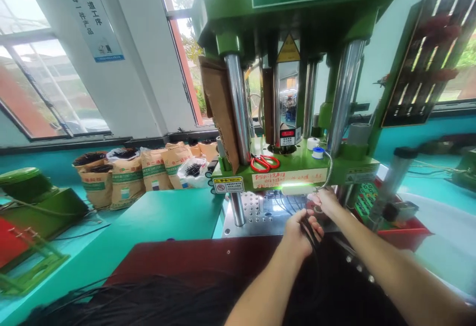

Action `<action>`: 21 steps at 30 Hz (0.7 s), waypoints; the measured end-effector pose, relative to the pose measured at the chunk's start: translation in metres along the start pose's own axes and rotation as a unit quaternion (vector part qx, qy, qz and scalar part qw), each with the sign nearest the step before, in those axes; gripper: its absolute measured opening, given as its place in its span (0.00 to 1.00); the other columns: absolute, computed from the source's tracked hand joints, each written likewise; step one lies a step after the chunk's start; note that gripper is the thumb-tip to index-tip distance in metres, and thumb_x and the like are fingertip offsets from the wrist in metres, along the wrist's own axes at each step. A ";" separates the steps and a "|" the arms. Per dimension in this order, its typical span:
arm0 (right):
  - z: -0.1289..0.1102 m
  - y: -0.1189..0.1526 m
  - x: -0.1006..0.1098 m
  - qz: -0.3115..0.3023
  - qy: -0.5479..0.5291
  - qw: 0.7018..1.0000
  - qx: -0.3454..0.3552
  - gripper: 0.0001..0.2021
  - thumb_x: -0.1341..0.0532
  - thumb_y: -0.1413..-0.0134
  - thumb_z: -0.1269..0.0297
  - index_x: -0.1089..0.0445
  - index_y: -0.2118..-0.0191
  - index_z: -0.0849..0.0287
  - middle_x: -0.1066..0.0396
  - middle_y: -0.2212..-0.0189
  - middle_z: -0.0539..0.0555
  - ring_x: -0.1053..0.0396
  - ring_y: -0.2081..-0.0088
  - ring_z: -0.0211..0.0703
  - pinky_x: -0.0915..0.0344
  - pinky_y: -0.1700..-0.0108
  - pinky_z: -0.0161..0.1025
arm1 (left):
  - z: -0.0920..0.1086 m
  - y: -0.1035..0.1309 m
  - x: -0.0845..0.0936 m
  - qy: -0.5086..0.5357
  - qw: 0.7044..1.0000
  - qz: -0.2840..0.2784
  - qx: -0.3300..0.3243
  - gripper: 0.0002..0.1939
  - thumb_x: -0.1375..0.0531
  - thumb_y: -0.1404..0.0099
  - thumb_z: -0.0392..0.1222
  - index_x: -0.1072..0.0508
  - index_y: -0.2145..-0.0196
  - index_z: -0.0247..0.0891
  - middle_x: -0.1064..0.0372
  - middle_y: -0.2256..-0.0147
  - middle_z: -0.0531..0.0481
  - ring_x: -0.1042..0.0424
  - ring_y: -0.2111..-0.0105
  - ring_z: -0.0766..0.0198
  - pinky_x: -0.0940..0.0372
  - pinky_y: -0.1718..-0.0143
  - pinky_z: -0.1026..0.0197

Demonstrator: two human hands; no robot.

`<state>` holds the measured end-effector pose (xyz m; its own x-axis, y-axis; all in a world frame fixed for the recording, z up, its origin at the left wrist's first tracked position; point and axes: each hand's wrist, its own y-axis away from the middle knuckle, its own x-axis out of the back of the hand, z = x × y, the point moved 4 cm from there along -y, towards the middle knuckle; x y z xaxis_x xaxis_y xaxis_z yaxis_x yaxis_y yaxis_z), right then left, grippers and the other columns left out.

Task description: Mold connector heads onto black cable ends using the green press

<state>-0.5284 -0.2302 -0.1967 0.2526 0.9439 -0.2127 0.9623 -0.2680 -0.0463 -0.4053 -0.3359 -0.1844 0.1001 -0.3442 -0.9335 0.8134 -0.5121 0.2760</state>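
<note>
My left hand [304, 230] is wrapped around a bundle of black cables [311, 236], in front of the green press. The strands run forward from it over the metal bed and hang down behind the wrist. Just beyond it to the right, my right hand [325, 202] reaches to the bed under the press's upper plate. Its fingers look bent together, but what they hold is too small and blurred to make out. The perforated metal bed [256, 212] lies below a lit lamp [295, 188].
Red-handled scissors [265, 163] and a blue-and-white tape roll [318, 153] rest on the press plate. Chrome columns [238, 107] rise around it. More black cables [148, 298] lie over the dark red table [178, 259]. Paper sacks [126, 182] stand by the wall; a red tray [407, 231] is at right.
</note>
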 end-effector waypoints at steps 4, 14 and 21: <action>-0.001 0.016 0.002 0.013 -0.008 1.000 -0.009 0.11 0.46 0.42 0.64 0.39 0.73 0.63 0.51 0.87 0.38 0.55 0.90 0.24 0.60 0.91 0.24 | -0.014 0.021 -0.002 0.014 0.999 0.005 0.032 0.11 0.52 0.38 0.37 0.39 0.77 0.31 0.58 0.86 0.61 0.54 0.89 0.78 0.53 0.86 0.74; 0.003 0.050 -0.009 0.007 -0.006 1.000 -0.025 0.10 0.46 0.42 0.62 0.38 0.71 0.64 0.48 0.87 0.39 0.55 0.90 0.24 0.59 0.91 0.24 | -0.044 0.087 0.029 0.025 0.999 0.005 0.034 0.12 0.52 0.37 0.38 0.39 0.77 0.31 0.64 0.86 0.62 0.62 0.89 0.79 0.66 0.88 0.75; -0.003 0.073 -0.010 -0.021 0.008 0.999 -0.032 0.09 0.44 0.47 0.63 0.39 0.74 0.62 0.51 0.91 0.38 0.50 0.91 0.27 0.60 0.91 0.24 | -0.064 0.127 0.045 0.054 0.996 -0.046 0.046 0.07 0.44 0.42 0.37 0.38 0.75 0.31 0.62 0.85 0.62 0.60 0.89 0.79 0.65 0.88 0.75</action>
<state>-0.4609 -0.2588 -0.1948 0.2125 0.9572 -0.1965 0.9765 -0.2153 0.0073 -0.2609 -0.3662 -0.2055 0.0926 -0.2080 -0.9737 0.7663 -0.6095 0.2031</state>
